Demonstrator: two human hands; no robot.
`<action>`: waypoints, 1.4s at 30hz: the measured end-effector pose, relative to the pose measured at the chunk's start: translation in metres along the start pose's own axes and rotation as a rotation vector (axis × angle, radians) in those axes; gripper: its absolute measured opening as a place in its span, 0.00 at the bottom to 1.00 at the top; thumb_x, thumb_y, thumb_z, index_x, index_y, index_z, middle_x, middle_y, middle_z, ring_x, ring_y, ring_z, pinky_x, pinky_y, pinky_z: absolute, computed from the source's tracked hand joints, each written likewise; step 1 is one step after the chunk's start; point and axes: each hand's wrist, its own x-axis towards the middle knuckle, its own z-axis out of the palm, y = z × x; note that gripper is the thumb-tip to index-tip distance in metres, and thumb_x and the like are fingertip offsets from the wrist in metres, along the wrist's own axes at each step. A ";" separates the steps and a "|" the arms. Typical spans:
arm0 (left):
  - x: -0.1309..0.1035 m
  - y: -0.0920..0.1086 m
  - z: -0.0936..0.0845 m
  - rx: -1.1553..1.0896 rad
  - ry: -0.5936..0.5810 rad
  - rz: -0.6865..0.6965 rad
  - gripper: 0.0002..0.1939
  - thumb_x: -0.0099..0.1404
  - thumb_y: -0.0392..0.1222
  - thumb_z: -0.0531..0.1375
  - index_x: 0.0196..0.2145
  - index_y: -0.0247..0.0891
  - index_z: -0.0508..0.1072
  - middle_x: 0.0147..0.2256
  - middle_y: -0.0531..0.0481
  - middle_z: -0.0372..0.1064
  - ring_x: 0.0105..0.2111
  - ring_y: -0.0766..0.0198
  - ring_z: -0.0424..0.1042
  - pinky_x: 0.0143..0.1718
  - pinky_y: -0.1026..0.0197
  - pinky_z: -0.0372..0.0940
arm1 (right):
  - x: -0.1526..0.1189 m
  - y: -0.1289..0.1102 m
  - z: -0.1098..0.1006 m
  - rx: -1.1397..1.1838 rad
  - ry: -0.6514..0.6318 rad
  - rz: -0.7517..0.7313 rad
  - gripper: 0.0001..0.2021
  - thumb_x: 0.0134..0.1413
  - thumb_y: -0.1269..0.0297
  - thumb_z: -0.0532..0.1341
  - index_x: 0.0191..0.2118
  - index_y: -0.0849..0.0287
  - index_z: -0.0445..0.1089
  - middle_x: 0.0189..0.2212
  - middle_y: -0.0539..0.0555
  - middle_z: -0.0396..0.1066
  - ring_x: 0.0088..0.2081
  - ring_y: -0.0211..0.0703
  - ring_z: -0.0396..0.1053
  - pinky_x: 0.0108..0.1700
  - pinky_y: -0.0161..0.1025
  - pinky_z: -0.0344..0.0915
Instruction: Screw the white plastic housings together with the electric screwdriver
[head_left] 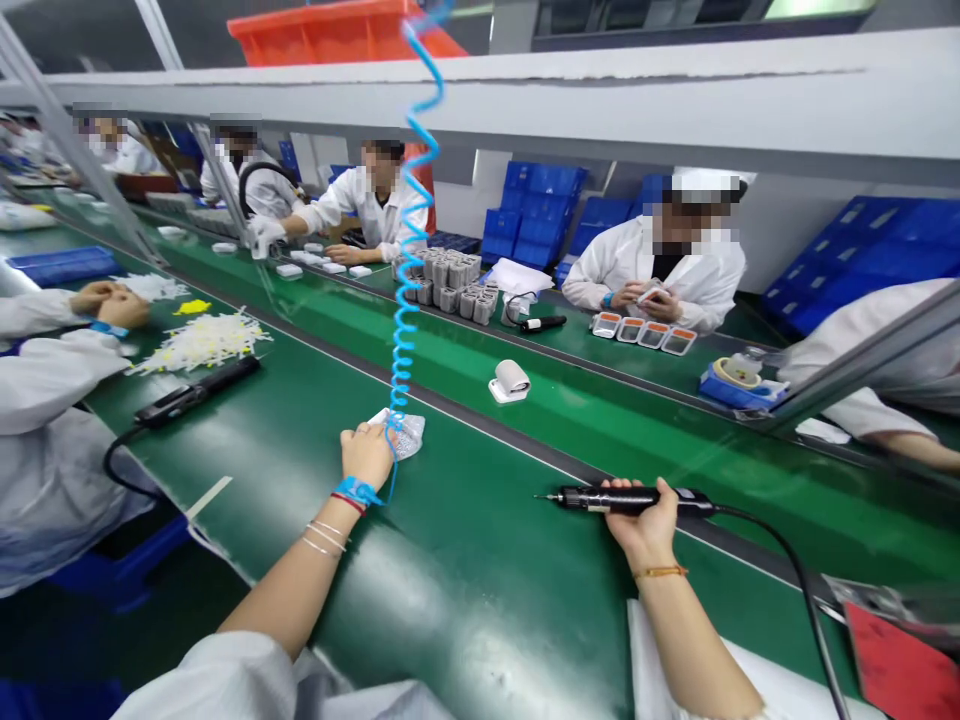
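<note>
My left hand [367, 455] reaches over the green table, its fingers at a clear plastic bag [409, 437] with small contents; the fingertips are partly hidden, so the grip is unclear. A blue wrist strap [358, 489] circles that wrist, with a coiled blue cord [405, 330] hanging beside it. On the right, my right hand [643, 520] is wrapped round a black electric screwdriver [619, 499], palm up, the bit pointing left. A white device with a grey cuff [511, 381] lies on the green belt beyond my hands.
Another black screwdriver [199, 390] lies at the left near a pile of white and yellow parts [201, 340]. A co-worker's hands [112, 303] are beside it. Across the belt [450, 370], people handle parts. A red sheet [904, 655] is at lower right.
</note>
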 end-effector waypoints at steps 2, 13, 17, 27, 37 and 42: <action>0.001 0.002 -0.001 -0.006 0.015 -0.003 0.15 0.65 0.43 0.48 0.32 0.37 0.73 0.35 0.41 0.71 0.41 0.51 0.63 0.40 0.52 0.49 | 0.000 0.000 0.000 -0.005 -0.003 0.006 0.10 0.52 0.58 0.52 0.28 0.58 0.54 0.20 0.45 0.57 0.22 0.35 0.63 0.30 0.40 0.68; -0.001 -0.010 -0.002 -0.164 0.159 -0.002 0.13 0.65 0.44 0.50 0.37 0.39 0.73 0.31 0.45 0.72 0.37 0.56 0.68 0.46 0.52 0.49 | 0.000 0.001 0.000 0.031 0.013 0.017 0.10 0.51 0.58 0.53 0.27 0.59 0.55 0.20 0.46 0.58 0.22 0.35 0.63 0.30 0.40 0.69; -0.002 0.013 -0.011 -0.268 0.310 0.216 0.13 0.67 0.42 0.50 0.35 0.39 0.73 0.31 0.47 0.72 0.38 0.58 0.68 0.49 0.51 0.50 | -0.002 0.001 0.002 0.037 0.020 0.019 0.11 0.51 0.58 0.53 0.26 0.59 0.56 0.20 0.46 0.58 0.23 0.36 0.63 0.30 0.40 0.68; -0.012 0.170 0.023 -0.573 -0.347 0.805 0.08 0.58 0.42 0.62 0.35 0.41 0.69 0.28 0.56 0.72 0.34 0.65 0.69 0.37 0.65 0.60 | -0.006 -0.001 0.000 0.051 0.011 -0.003 0.11 0.51 0.56 0.53 0.26 0.59 0.55 0.20 0.47 0.57 0.23 0.36 0.62 0.29 0.40 0.67; -0.013 0.169 0.031 -0.675 -0.352 0.723 0.17 0.57 0.51 0.62 0.39 0.39 0.66 0.29 0.56 0.71 0.33 0.66 0.69 0.38 0.65 0.59 | -0.005 0.002 -0.001 0.061 0.062 0.016 0.11 0.48 0.57 0.50 0.27 0.61 0.57 0.21 0.48 0.56 0.22 0.36 0.60 0.25 0.41 0.66; -0.011 0.174 0.032 -0.650 -0.366 0.756 0.15 0.58 0.50 0.61 0.37 0.38 0.67 0.29 0.55 0.71 0.34 0.67 0.68 0.41 0.65 0.60 | -0.009 0.007 0.003 0.019 0.102 0.048 0.10 0.48 0.59 0.51 0.27 0.62 0.59 0.22 0.50 0.57 0.21 0.36 0.60 0.24 0.42 0.67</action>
